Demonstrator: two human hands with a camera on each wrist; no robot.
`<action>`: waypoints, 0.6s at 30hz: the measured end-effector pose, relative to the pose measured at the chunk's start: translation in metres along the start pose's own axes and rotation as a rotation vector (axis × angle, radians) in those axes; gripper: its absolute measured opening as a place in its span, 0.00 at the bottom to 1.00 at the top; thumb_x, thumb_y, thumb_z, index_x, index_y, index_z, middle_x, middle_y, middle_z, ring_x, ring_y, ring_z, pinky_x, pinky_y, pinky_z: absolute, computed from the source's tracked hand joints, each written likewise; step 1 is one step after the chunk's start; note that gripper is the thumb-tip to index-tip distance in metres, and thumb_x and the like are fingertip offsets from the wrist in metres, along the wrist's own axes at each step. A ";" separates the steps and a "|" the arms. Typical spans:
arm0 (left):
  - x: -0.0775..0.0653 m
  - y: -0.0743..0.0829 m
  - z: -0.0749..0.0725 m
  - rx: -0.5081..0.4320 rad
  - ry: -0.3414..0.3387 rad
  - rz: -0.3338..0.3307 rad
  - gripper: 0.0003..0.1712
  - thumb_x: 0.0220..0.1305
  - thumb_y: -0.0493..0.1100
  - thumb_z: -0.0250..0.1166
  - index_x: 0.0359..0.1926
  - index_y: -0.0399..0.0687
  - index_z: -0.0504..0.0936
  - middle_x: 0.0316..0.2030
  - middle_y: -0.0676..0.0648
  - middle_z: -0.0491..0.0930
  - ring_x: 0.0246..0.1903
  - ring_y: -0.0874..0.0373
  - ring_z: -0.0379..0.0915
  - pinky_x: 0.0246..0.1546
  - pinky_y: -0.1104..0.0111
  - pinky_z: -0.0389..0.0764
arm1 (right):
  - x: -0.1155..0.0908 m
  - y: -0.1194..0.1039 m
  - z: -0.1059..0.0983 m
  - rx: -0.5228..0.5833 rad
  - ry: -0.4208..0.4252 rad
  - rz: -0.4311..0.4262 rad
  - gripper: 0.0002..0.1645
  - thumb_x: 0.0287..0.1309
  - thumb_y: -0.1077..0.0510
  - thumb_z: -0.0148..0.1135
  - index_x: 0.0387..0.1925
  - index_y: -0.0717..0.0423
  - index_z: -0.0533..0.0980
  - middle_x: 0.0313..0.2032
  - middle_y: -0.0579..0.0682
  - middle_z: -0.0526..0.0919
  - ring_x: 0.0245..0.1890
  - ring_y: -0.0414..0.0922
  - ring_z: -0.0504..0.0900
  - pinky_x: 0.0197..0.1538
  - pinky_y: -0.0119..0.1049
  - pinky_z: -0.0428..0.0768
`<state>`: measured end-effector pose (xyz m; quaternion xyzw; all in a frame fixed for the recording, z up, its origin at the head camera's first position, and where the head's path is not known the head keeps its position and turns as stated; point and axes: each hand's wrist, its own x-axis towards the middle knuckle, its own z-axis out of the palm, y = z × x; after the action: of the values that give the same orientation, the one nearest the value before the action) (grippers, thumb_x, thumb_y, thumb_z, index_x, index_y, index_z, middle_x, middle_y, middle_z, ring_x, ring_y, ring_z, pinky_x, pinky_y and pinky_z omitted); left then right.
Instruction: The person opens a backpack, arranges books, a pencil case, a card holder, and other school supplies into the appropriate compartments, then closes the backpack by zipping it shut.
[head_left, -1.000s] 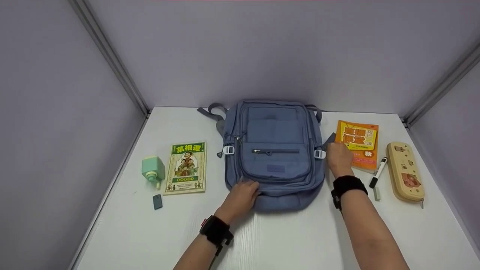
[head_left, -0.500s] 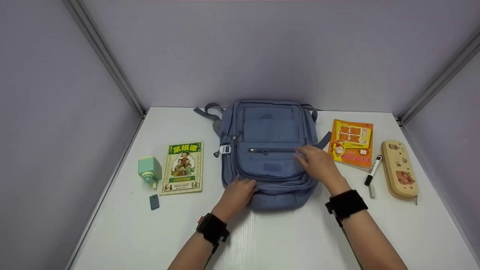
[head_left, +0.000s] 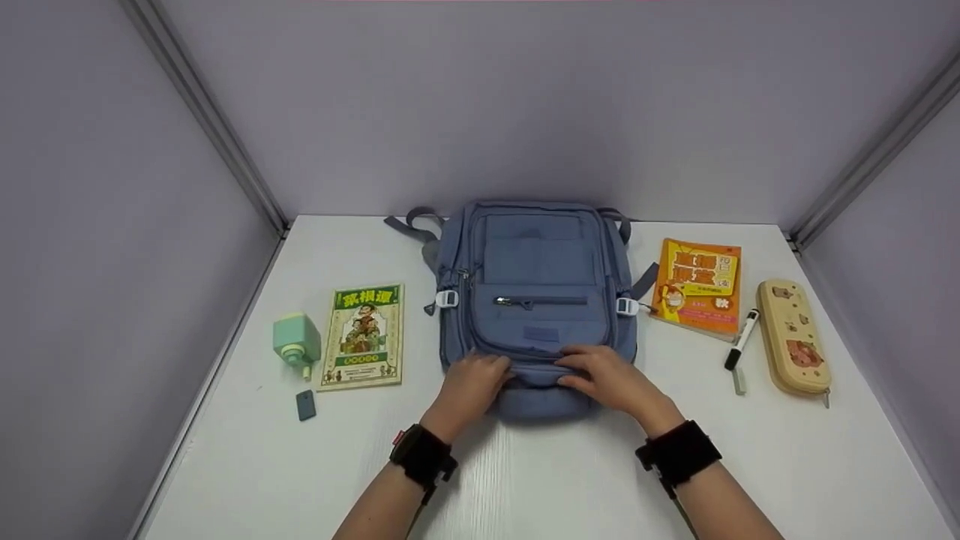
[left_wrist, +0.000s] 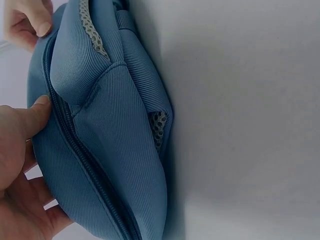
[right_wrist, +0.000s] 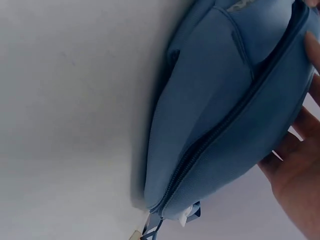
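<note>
A blue backpack (head_left: 540, 259) lies on the white table, front pocket up, its lower end towards me. My left hand (head_left: 465, 394) grips the near left part of the bag; the left wrist view shows its thumb (left_wrist: 37, 115) on one side of the fabric and fingers beyond. Along this edge runs a long zipper (left_wrist: 85, 160), its two sides slightly parted. My right hand (head_left: 611, 379) holds the same fabric edge further right, thumb and fingers on either side of it. In the right wrist view a zipper pull (right_wrist: 150, 234) hangs at the zipper's end.
Left of the bag lie a green book (head_left: 364, 337), a mint-green box-shaped object (head_left: 296, 337) and a small dark block (head_left: 305, 405). To the right are an orange book (head_left: 697, 289), a marker (head_left: 741, 341), a pale stick (head_left: 739, 381) and a yellow pencil case (head_left: 795, 337).
My right hand has moved from the bag's right side, by the buckle, across its front to the near edge, where it now grips the fabric. My left hand keeps its place.
</note>
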<state>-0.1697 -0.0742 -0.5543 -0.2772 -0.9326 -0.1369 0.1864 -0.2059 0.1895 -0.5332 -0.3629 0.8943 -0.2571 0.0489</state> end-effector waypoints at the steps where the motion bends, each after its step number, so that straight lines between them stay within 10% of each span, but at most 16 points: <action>1: 0.000 0.000 0.000 -0.001 0.006 0.001 0.10 0.65 0.47 0.66 0.30 0.47 0.79 0.26 0.51 0.83 0.26 0.56 0.81 0.42 0.55 0.81 | 0.000 0.000 0.001 -0.016 0.019 -0.014 0.17 0.64 0.51 0.65 0.50 0.55 0.83 0.55 0.55 0.80 0.55 0.53 0.79 0.56 0.49 0.75; 18: -0.004 -0.017 -0.010 -0.020 0.039 0.027 0.11 0.66 0.44 0.66 0.43 0.42 0.77 0.57 0.40 0.76 0.58 0.46 0.71 0.60 0.53 0.70 | 0.004 -0.017 0.001 0.023 0.154 -0.063 0.06 0.69 0.58 0.59 0.43 0.53 0.80 0.38 0.45 0.84 0.40 0.42 0.82 0.44 0.43 0.80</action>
<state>-0.1735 -0.0928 -0.5495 -0.2887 -0.9236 -0.1491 0.2035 -0.1983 0.1763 -0.5252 -0.3693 0.8806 -0.2959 -0.0237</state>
